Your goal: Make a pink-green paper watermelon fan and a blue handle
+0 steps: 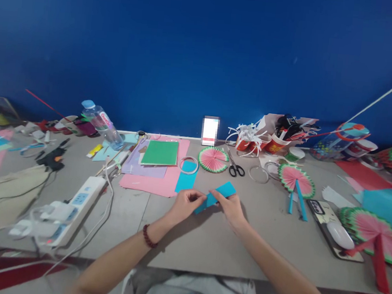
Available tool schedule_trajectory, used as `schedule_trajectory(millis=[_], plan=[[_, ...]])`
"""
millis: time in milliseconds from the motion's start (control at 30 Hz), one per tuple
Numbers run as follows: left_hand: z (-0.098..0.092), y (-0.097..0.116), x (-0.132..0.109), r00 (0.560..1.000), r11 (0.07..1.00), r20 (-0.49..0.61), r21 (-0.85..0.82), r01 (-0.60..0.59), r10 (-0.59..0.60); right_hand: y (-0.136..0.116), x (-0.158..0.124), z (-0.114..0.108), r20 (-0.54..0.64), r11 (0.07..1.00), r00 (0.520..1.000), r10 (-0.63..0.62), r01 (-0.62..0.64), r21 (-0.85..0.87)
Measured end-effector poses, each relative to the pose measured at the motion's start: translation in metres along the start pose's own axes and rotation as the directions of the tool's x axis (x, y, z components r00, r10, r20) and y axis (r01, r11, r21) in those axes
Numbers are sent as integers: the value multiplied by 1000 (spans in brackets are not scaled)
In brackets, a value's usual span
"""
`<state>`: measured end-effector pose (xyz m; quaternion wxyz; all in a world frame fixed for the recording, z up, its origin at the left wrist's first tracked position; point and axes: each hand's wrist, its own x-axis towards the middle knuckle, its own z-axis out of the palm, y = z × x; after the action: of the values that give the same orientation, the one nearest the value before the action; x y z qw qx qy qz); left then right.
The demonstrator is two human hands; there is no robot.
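Note:
A strip of blue paper [225, 189] is held between both hands over the near middle of the table. My left hand [188, 202] pinches its lower left end, and my right hand [229, 207] grips it from the right with the thumb on top. Beyond the hands lies a round pleated paper fan [213, 159], pink with a green and white edge. Black-handled scissors [236, 169] rest just right of the fan. Another piece of blue paper [186, 179] lies to the left, with a roll of tape [188, 164] on it.
Green paper [161, 153] tops pink sheets [150, 186] at left. A power strip [81, 205] with cables and a glue gun [54, 157] lie farther left. Finished fans [297, 180], a phone [317, 212] and a mouse [340, 235] are at right. Cups [277, 144] stand by the blue wall.

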<state>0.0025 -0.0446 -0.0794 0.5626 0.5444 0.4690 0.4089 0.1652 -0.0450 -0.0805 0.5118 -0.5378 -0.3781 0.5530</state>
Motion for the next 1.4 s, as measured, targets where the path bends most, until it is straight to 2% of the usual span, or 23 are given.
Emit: schedule_trajectory(millis=[133,200,300,400,467,500,567,633,733,833,967,1067,1133,1267,1400], plan=[[-3,-1,3,999,998,-6,-41,46,-46,-9,11,-10,-148,994,989,10,5,106],[-4,0,5,998,997,-22,-38,61,-62,-12,14,-14,-170,988,985,5,21,151],[-6,3,5,991,983,-5,-128,134,-136,-13,15,-15,-96,979,995,-4,23,204],[-7,5,5,942,886,186,-330,327,-279,-11,13,-12,20,975,1000,-6,1,222],[-8,6,4,909,811,300,-427,399,-290,-10,11,-11,83,971,997,-1,-19,236],[-8,6,4,910,798,313,-455,394,-271,-11,11,-11,113,968,994,2,-31,249],[-10,4,5,939,813,255,-480,329,-230,-12,10,-11,165,958,986,-1,-46,283],[-11,2,7,967,843,143,-474,254,-211,-15,9,-12,200,946,979,-24,-42,322],[-13,1,11,986,890,-28,-435,138,-167,-15,10,-11,235,938,972,-27,-57,342],[-12,4,10,991,948,-113,-316,32,-71,-9,11,-9,251,960,967,39,-106,260],[-7,7,1,982,991,-185,-112,-69,48,1,11,-6,220,991,973,64,-88,101],[-5,9,-4,976,995,-204,-38,-91,82,4,11,-6,175,996,982,63,-73,47],[-4,11,-4,978,994,-196,-61,-87,73,5,10,-6,162,997,985,55,-62,40],[-5,13,-1,986,984,-164,-177,-12,-17,2,9,-5,149,998,989,19,-29,64],[-5,11,1,992,979,-91,-188,74,-93,-1,8,-4,138,998,990,-1,-9,67]])
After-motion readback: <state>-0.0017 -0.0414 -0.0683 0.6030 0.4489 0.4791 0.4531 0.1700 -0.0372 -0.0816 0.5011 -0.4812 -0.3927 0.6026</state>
